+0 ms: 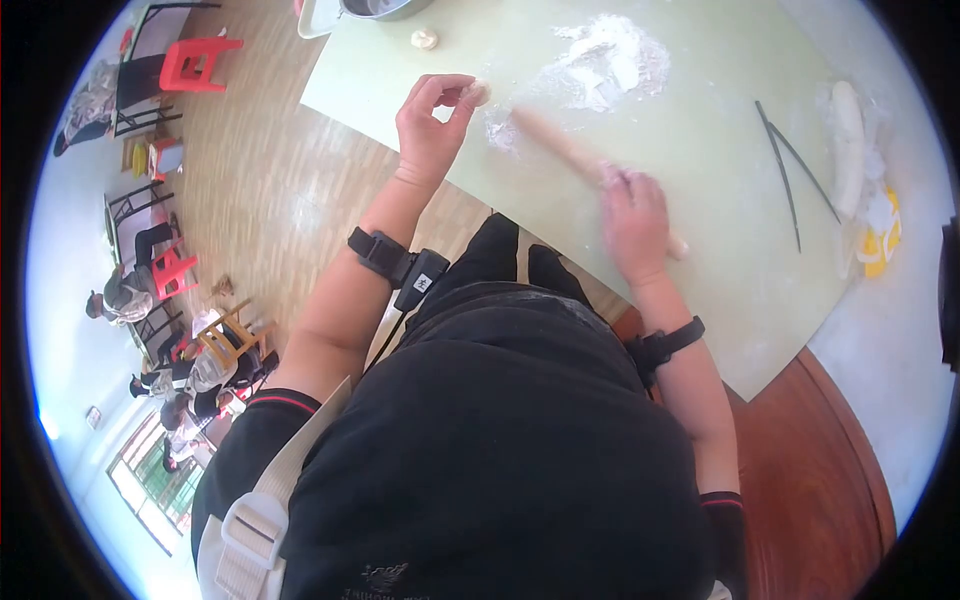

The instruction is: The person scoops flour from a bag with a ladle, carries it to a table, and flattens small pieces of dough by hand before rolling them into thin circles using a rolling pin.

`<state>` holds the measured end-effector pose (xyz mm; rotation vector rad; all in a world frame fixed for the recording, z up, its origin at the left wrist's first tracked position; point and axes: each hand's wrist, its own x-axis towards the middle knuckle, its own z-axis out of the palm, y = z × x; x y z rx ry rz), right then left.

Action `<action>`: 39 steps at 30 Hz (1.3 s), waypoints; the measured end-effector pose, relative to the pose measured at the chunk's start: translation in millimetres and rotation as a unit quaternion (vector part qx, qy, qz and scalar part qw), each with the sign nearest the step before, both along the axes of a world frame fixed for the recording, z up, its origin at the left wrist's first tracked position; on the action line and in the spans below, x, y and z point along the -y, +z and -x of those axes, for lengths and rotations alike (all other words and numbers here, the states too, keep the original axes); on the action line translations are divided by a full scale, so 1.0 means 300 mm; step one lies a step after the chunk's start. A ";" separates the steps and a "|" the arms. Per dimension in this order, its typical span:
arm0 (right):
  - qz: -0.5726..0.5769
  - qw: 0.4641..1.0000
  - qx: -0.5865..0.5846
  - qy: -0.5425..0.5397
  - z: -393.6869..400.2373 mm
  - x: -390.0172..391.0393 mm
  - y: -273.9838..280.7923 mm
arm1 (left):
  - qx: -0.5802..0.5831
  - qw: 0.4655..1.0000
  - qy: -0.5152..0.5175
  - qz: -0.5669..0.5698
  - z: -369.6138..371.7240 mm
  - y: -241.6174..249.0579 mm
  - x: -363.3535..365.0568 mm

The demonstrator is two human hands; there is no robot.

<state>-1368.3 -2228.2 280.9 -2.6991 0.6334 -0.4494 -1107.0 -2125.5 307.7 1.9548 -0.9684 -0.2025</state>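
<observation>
My left hand point(432, 125) is raised at the table's near-left edge, thumb and fingertips pinching a small piece of pale dough point(480, 93). My right hand point(636, 222) lies over a wooden rolling pin point(560, 140), fingers curled round it towards its near end. The pin lies slanted on the pale green table top point(700, 130), its far end pointing at a small patch of flour point(502, 136). Beyond it spreads a larger heap of white flour point(612, 65). Another small lump of dough point(424, 39) sits farther off, past my left hand.
On the right lie two thin dark sticks point(790, 180), a long pale roll point(848, 150) and a yellow-and-white packet point(882, 235). A metal bowl point(390, 10) stands at the far edge. Red stools point(200, 65) and seated people point(125, 295) are across the room at left.
</observation>
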 end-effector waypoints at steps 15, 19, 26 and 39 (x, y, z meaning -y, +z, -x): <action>-0.007 0.992 0.011 -0.124 -0.001 0.073 0.003 | 0.113 0.979 -0.168 0.007 0.124 -0.085 0.070; -0.003 0.992 0.017 -0.129 -0.007 0.083 -0.004 | 0.073 0.988 -0.132 -0.010 0.138 -0.104 0.044; -0.093 0.988 0.089 -0.082 -0.090 0.055 0.088 | 0.002 0.999 -0.043 0.008 0.104 -0.032 -0.039; 0.003 0.996 0.014 -0.092 -0.215 -0.058 0.023 | 0.300 0.914 -0.209 -0.177 -0.023 -0.085 0.154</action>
